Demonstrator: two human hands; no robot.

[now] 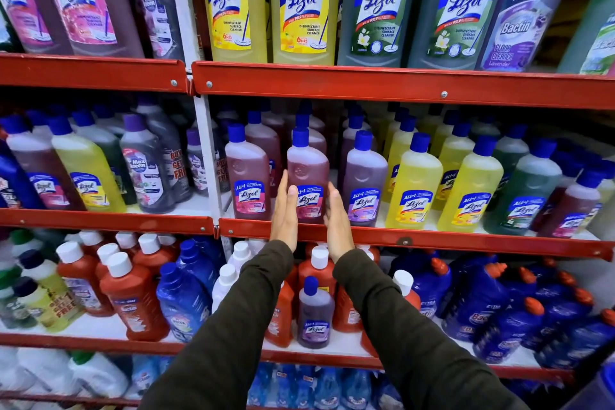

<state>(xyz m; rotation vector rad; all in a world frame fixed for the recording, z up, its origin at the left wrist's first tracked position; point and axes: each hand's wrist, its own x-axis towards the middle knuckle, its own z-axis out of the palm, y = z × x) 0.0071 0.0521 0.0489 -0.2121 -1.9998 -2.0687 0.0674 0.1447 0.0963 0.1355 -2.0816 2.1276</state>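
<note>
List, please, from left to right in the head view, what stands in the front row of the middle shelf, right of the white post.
Pink Lizol bottle → left hand → held pink Lizol bottle → right hand → purple Lizol bottle → two yellow Lizol bottles → green Lizol bottle.

Bright, even store light falls from above; shadow deepens behind the bottles under the upper red shelf rail (399, 86). Wide-angle bending curves that rail, and bottles far left of it blur.
</note>
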